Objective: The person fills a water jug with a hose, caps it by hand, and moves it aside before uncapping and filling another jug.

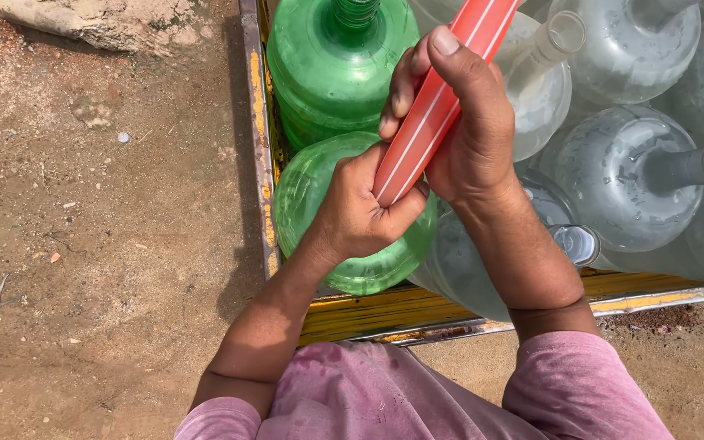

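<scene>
A faded pink shirt (pixel 385 399) fills the near edge, both forearms reaching away from it over the yellow-painted metal rim (pixel 401 310) of a cart bed. The left hand (pixel 362 210) is curled tight around the lower end of a red hose (pixel 433 106) with pale stripes, fingers pressed together against the palm. The right hand (pixel 466 122) grips the same hose just above, thumb laid along it, fingers wrapped behind. The hose slants up and to the right, out of the far edge of view. Below the hands lies a green water jug (pixel 311 195), a second green jug (pixel 327 65) beyond it, and clear jugs (pixel 621 179) crowd the right. Bare brown dirt ground (pixel 99 244) spreads to the left.
</scene>
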